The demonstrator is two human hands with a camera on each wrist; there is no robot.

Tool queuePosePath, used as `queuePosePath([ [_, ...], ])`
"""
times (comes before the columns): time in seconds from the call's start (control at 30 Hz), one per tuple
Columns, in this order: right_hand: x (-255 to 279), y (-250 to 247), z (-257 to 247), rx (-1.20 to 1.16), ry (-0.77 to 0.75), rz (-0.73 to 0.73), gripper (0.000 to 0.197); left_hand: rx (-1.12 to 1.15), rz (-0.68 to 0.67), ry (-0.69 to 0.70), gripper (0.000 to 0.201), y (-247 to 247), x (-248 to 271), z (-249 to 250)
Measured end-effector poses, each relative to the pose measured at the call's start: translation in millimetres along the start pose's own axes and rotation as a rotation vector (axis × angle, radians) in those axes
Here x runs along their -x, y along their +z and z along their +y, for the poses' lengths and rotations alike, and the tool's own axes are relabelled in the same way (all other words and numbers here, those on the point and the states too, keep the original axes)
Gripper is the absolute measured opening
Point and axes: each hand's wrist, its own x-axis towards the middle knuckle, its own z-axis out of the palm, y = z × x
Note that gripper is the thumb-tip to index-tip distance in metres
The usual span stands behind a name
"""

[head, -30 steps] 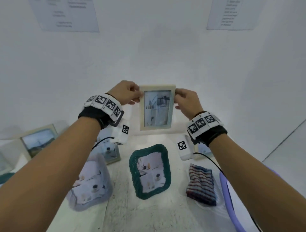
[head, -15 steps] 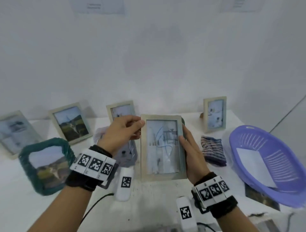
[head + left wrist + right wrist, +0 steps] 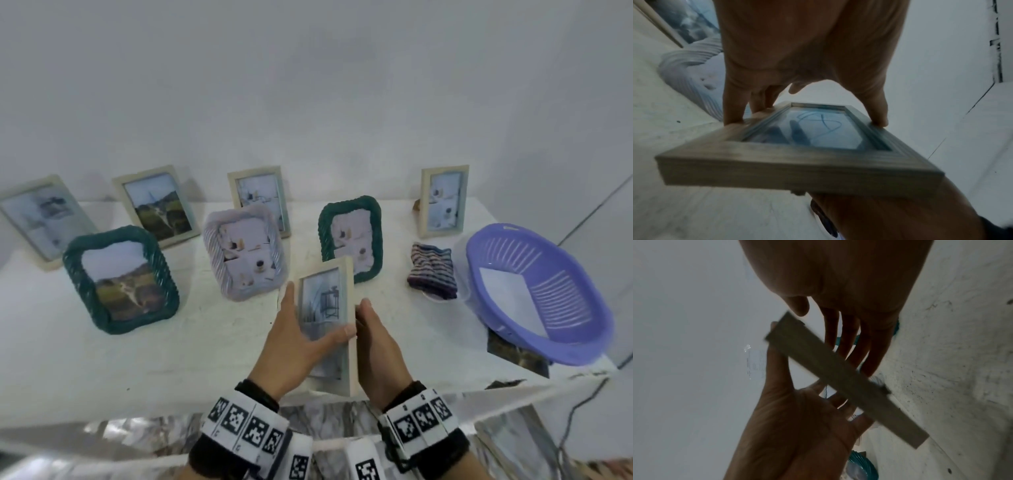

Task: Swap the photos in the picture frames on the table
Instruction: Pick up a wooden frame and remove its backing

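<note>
Wooden frame (image 3: 346, 308) holds a sketch photo (image 3: 320, 301); left hand (image 3: 298, 346) grips its sides, right hand (image 3: 378, 346) lies flat-fingered against its back.

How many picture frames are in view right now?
8. Four wooden frames by the wall, three woven frames in front, one held frame.
</note>
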Motion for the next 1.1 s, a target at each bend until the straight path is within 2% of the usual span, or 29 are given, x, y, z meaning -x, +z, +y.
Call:
queuePosePath([
  [0.07, 4.5, -5.5, -3.7, 0.012, 0.003, -0.047, 0.052, -0.004, 0.013, -0.039, 0.126, 11.8, 2.1, -1.3],
  [0.13, 8.6, -10.4, -8.3, 0.061, -0.03, -0.094, 0.044, 0.006, -0.007, -0.065, 0.13, 22.5, 7.0, 0.0],
  [0.3, 8.3, -27.4, -11.1, 0.004, 0.003, -0.088, 0.049, 0.08, -0.075, -0.027, 0.116, 36.2, 16.2, -4.0],
  [0.37, 6.6, -33.1, -13.4, 0.028, 0.017, -0.028, 0.043, 0.122, -0.055, 0.013, 0.104, 34.4, 19.0, -5.0],
  [0.43, 5.0, -40.3, -15.0, 0.11, -0.03, 0.056, 0.039, 0.186, 0.02, 0.029, 0.087, 27.4, 19.9, -8.4],
  [0.57, 3.2, -56.1, -14.1, 0.416, -0.162, 0.171, 0.021, 0.444, 0.206, -0.061, 0.026, 7.8, 15.7, -27.3],
  [0.6, 2.0, -59.4, -11.1, 0.501, -0.172, 0.175, 0.018, 0.42, 0.232, -0.086, 0.014, 5.7, 14.1, -34.5],
  [0.63, 0.3, -62.7, -6.7, 0.591, -0.18, 0.173, 0.016, 0.373, 0.248, -0.114, 0.01, 5.1, 12.2, -43.0],
  [0.73, -8.6, -72.6, 10.5, 0.865, -0.216, 0.162, 0.016, 0.169, 0.291, -0.177, 0.013, 8.9, 4.2, -65.2],
  [0.9, -21.2, -81.1, 32.4, 1.199, -0.28, 0.166, 0.025, -0.325, 0.281, -0.156, 0.022, 15.0, -7.3, -92.7],
  [1.1, -24.6, -76.5, 35.7, 1.389, -0.285, 0.123, 0.029, -0.447, 0.329, -0.12, 0.028, 23.3, -7.2, -99.0],
])
